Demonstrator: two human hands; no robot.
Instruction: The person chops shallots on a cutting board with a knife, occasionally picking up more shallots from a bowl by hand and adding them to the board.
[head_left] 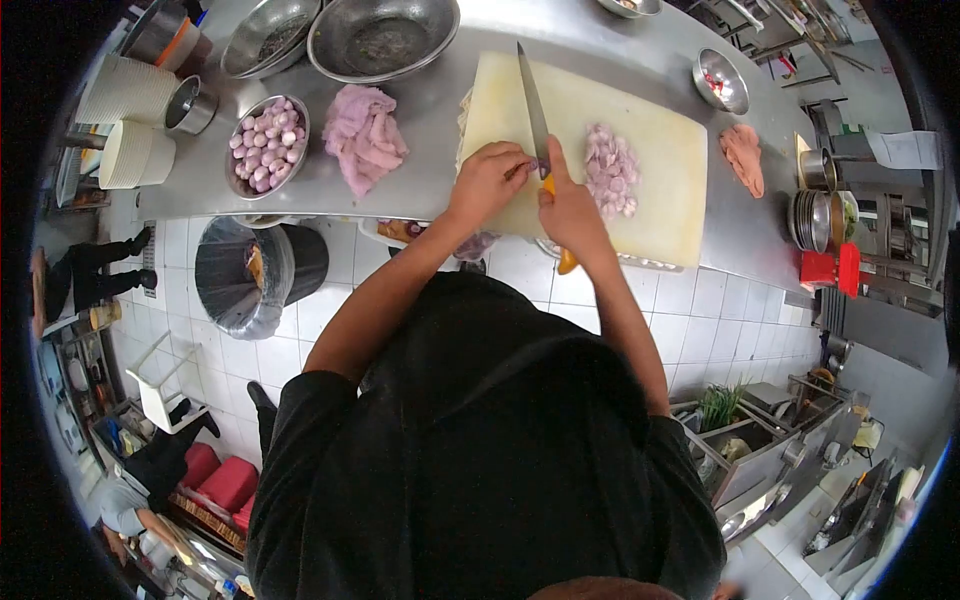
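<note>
Pale cream plastic, the broad rectangular cutting board (660,190) lies on the long stainless steel counter (430,110) in front of me, and both my hands work at its near left part. My right hand (570,205) has its fingers wrapped tight around the orange handle of a long steel-bladed kitchen knife (533,110), the forefinger stretched up along the blade's base, and the blade points away from me toward the far edge of the board. My left hand (488,180) sits just beside the blade on its left, fingers curled together and pressing down on a small purple shallot (533,168) that is mostly hidden beneath them. Right of the knife, on the middle of the board, lies a heap of pale purple shallot slices (612,170). Left of the board, a crumpled pink cloth (362,135) rests on the counter, and further left stands a round steel bowl of peeled whole shallots (267,143). Two large empty steel mixing bowls (380,38) sit at the far edge. Right of the board, a small steel bowl (720,80) stands far, with a folded orange-pink rag (742,155) nearer. Below the counter on the left, a black bin lined with a grey bag (250,275) stands on the white tiled floor.
</note>
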